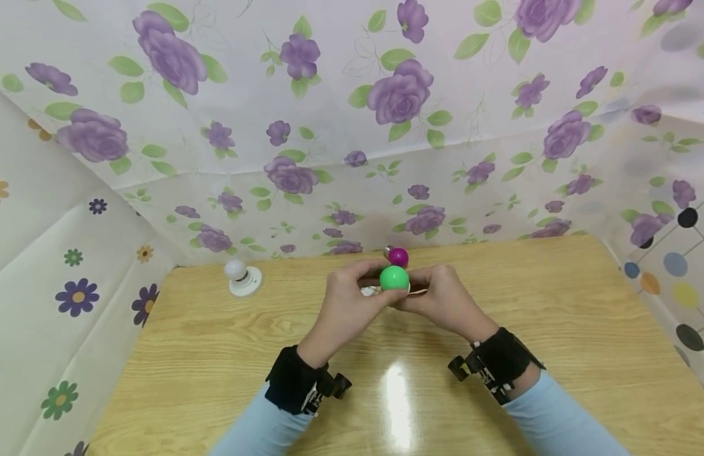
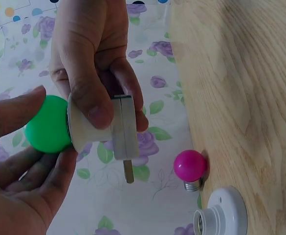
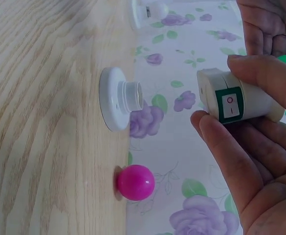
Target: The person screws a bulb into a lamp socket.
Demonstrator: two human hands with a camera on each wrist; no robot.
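Note:
My left hand [image 1: 352,294] holds a green light bulb [image 1: 394,278] between its thumb and fingers. Opposite it, my right hand [image 1: 443,297] grips a white plug-in lamp socket [image 2: 124,128] with a metal prong. A green-framed rocker switch [image 3: 230,105] marked O and I shows on the socket in the right wrist view. The bulb's round end points toward the left palm, its base right at the socket's mouth. Both hands are raised above the table, and the left fingers partly cover the bulb.
On the wooden table [image 1: 528,291] a magenta bulb [image 3: 136,182] lies behind the hands. A white round lamp holder [image 3: 114,98] without a bulb stands near it. Farther left is another holder [image 1: 246,283] with a white bulb [image 1: 235,269]. Flowered sheeting [image 1: 329,126] borders the back.

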